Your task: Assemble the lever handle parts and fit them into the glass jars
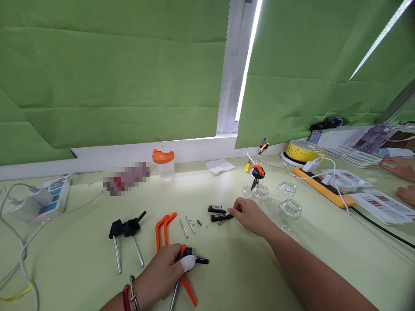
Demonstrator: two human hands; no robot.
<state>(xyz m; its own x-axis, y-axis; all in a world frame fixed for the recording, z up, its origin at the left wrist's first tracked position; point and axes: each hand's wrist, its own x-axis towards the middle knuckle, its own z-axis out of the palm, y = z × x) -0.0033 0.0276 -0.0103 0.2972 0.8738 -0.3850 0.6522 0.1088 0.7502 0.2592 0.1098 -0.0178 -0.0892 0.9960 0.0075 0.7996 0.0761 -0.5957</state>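
My left hand, with white tape on its thumb, is closed around a black sprayer-like head with an orange lever and a metal tube. My right hand pinches the end of a black plastic piece at the table's middle. Beside it lie another black piece and thin coil springs. Two orange levers rest just beyond my left hand. Metal pins and small brass-coloured parts lie between the hands. Two black heads with metal tubes are at the left.
Clear glass jars stand beyond my right forearm, near a black-and-orange head and screwdrivers. An orange-lidded cup is at the back. Power strips and cables flank the table. Another person's hands are at the far right.
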